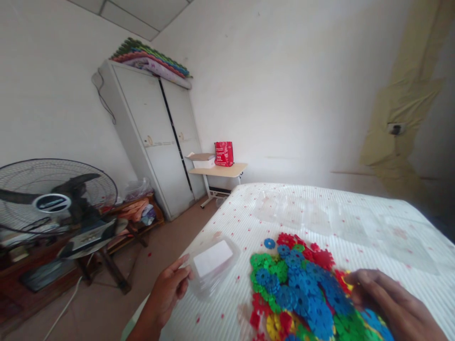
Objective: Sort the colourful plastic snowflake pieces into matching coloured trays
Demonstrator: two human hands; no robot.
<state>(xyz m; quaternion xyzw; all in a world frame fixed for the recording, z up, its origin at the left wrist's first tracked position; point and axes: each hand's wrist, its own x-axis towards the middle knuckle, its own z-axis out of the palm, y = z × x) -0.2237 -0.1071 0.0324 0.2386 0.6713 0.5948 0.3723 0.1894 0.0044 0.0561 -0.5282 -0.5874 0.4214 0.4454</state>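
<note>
Pinching the left edge of a clear plastic packet (pixel 209 285) between thumb and fingers of the left hand (pixel 168 290), with a white card (pixel 213 258) flat on or inside the plastic; hard to tell which. Curling the right hand (pixel 386 294) at the right edge of a heap of gear-shaped pieces (pixel 302 289), with bent fingers against a yellow piece (pixel 348 281); impossible to tell whether gripping it or only touching it. Facing the heap on the near part of the table (pixel 213 327), between both hands, mixed in blue, green, red and yellow. Seeing one blue disc (pixel 269 243) just beside the heap's far left edge. Looking across a row of see-through plastic (pixel 355 225) laid flat along the table's far side. Looking farther to a small desk (pixel 223 171) with a red bag (pixel 223 154) and a box (pixel 204 162) on top, beside a grey cabinet (pixel 142 109), and to a fan (pixel 53 203) at far left.
</note>
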